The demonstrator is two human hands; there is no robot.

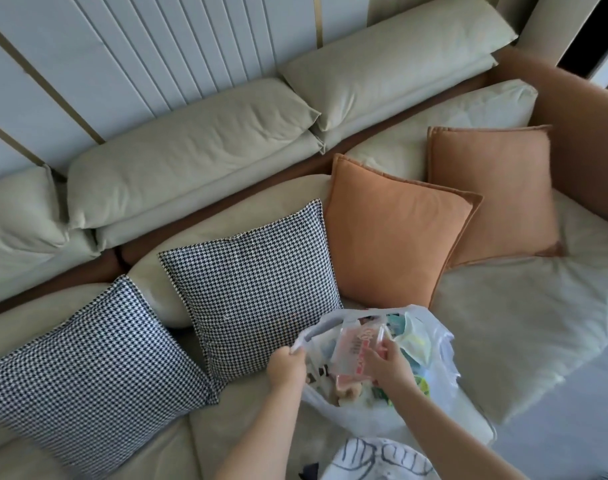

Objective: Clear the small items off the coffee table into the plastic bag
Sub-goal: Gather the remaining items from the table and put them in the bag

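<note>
Left grip (287,367): bag (430,344) handle | right grip (385,365): packet (354,351)

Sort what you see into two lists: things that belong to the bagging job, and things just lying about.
Job:
plastic bag, on the sofa seat
packet, going into the bag
left hand, holding the bag's edge
right hand, holding the packet

Lying about:
checked cushions
orange cushions
sofa
</note>
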